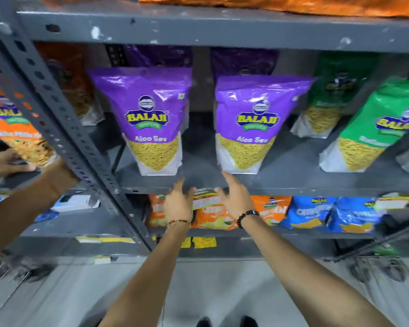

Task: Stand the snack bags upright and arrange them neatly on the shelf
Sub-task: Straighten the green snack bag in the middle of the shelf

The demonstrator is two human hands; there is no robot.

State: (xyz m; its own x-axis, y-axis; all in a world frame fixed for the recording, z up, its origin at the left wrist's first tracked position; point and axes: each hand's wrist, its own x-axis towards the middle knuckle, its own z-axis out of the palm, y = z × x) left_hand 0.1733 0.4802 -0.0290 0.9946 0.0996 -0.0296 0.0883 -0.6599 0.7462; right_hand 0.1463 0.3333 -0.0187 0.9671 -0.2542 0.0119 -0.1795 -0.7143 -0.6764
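Two purple Aloo Sev bags, the left one point(151, 119) and the right one point(253, 126), stand upright near the front edge of a grey metal shelf point(281, 171), apart from each other with a bare strip of shelf between them. More purple bags stand behind them, and green bags point(373, 128) stand to the right on the same shelf. The left hand point(178, 204) and right hand point(234, 197) hover just below the shelf's front lip, fingers spread and loose, holding nothing and touching neither bag. A perforated grey upright point(64, 128) divides this bay from the next, where another person's hand point(3, 162) rests under an orange bag point(17, 133). The lower shelf carries orange and blue chip packets point(309, 213). Pale floor point(198, 291) shows below.
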